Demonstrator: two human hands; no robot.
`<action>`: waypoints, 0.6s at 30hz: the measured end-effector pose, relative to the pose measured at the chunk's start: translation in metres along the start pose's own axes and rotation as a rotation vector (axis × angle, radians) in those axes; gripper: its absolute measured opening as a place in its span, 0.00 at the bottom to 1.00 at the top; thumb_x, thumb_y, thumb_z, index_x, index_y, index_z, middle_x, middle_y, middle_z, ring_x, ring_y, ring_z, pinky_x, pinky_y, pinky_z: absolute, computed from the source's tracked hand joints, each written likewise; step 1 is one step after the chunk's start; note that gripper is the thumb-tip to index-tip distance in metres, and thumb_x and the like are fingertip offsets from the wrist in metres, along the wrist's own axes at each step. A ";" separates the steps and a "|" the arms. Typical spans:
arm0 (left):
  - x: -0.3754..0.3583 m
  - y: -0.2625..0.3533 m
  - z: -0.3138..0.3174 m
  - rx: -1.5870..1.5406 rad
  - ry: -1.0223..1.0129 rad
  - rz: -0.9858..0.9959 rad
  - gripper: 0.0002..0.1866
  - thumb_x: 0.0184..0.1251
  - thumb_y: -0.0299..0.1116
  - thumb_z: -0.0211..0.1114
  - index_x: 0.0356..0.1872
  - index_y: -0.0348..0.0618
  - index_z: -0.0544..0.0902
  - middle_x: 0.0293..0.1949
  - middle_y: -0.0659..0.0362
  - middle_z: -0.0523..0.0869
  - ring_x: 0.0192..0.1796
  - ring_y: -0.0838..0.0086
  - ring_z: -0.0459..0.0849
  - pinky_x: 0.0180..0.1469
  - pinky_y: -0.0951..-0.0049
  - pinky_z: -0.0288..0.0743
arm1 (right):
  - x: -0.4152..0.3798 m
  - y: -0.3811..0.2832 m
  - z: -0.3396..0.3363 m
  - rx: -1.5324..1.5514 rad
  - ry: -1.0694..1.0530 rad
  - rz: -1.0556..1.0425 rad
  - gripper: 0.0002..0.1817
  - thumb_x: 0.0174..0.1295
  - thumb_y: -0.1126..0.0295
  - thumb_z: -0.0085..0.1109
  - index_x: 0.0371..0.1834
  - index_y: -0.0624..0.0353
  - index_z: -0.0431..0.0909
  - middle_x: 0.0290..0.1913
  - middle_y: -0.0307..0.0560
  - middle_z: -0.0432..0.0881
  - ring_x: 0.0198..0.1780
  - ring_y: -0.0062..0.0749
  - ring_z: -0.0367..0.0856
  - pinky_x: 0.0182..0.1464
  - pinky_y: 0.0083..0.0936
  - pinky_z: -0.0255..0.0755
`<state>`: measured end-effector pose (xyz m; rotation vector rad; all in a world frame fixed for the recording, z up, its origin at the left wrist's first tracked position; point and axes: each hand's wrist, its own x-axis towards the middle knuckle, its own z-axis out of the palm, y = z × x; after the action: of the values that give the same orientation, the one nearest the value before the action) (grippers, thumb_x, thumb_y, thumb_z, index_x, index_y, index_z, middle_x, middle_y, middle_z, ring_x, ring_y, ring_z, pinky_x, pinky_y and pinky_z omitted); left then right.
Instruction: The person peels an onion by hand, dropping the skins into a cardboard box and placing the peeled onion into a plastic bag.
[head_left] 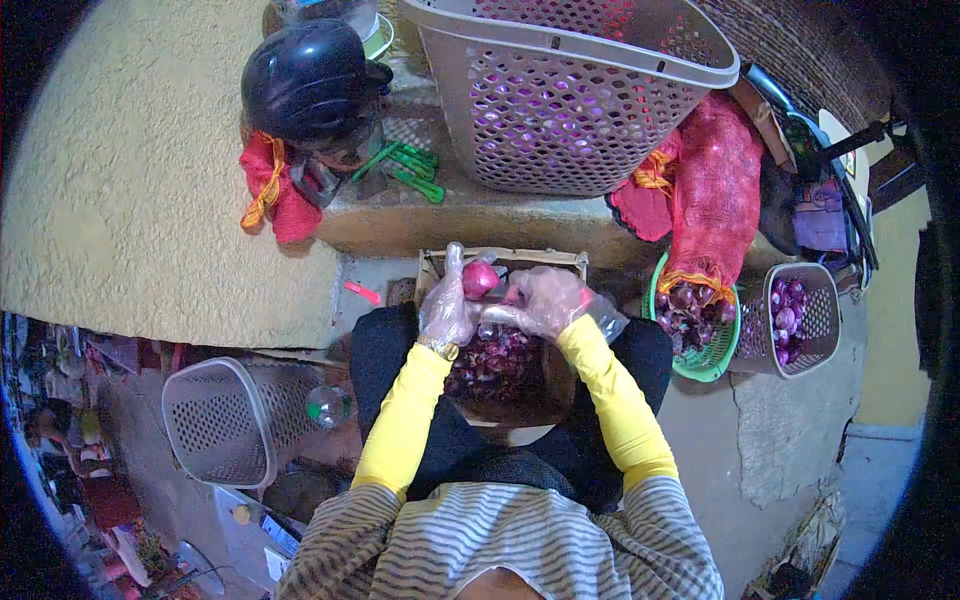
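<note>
My left hand (448,308), in a clear plastic glove, is closed on a red onion (480,280), its thumb pointing up beside it. My right hand (547,302), also gloved, is curled close to the onion. Bits of pinkish red show at both sides of its fingers, so it grips something whose kind I cannot make out. Both hands are above a cardboard box (573,262) between my knees. Dark purple onion skins (495,362) lie in the box.
A tall grey basket (560,120) stands on the ledge, near a black helmet (305,80) and green pegs (412,165). At right are a red mesh sack (715,180), a green basket (738,325) of onions and a smaller basket (820,325). Another basket (215,420) lies left.
</note>
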<state>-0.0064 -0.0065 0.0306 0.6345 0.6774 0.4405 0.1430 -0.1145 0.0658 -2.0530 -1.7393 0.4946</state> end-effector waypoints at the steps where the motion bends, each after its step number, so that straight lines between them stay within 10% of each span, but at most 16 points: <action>1: -0.003 -0.003 0.000 0.151 0.006 0.143 0.37 0.75 0.67 0.46 0.59 0.40 0.80 0.49 0.52 0.87 0.48 0.66 0.88 0.50 0.64 0.84 | 0.002 -0.001 0.000 0.011 0.000 0.072 0.35 0.48 0.25 0.63 0.30 0.49 0.84 0.29 0.51 0.85 0.33 0.50 0.86 0.38 0.47 0.77; 18: 0.005 -0.006 0.003 -0.135 -0.006 -0.045 0.35 0.79 0.64 0.43 0.56 0.40 0.81 0.49 0.55 0.87 0.47 0.69 0.86 0.53 0.68 0.81 | 0.005 0.002 0.000 0.059 0.073 0.120 0.39 0.44 0.22 0.64 0.34 0.52 0.86 0.33 0.53 0.87 0.37 0.50 0.87 0.42 0.45 0.79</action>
<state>0.0005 -0.0097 0.0264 0.4921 0.6489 0.4389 0.1458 -0.1095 0.0644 -2.1154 -1.5487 0.4947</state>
